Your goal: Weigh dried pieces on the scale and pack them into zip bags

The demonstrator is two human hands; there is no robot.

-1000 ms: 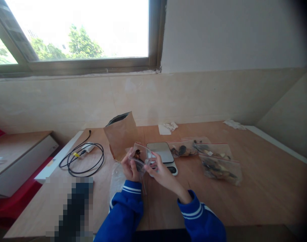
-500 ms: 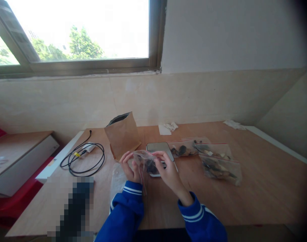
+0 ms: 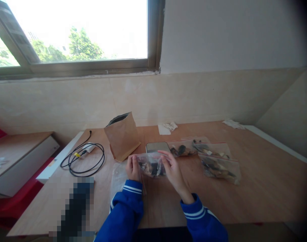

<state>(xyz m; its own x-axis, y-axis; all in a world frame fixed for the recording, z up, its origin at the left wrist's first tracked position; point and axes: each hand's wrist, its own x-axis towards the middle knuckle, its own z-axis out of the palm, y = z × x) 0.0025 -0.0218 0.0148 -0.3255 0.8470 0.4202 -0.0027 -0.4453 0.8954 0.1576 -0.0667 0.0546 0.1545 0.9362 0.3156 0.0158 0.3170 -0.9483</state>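
Left hand (image 3: 133, 167) pinches one top corner of the clear bag (image 3: 148, 158), right hand (image 3: 173, 168) grips the other, fingers closed; it hangs between them, partly hiding the scale (image 3: 157, 147). One slack pinch, top unsealed, and the dark pieces (image 3: 154, 168) could spill!

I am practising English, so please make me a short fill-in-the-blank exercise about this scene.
The left hand and right hand hold a see-through bag made of ____.
The mouth of the brown paper bag is ____, not closed.
The looped cable is coloured ____.
Missing words: plastic; open; black.
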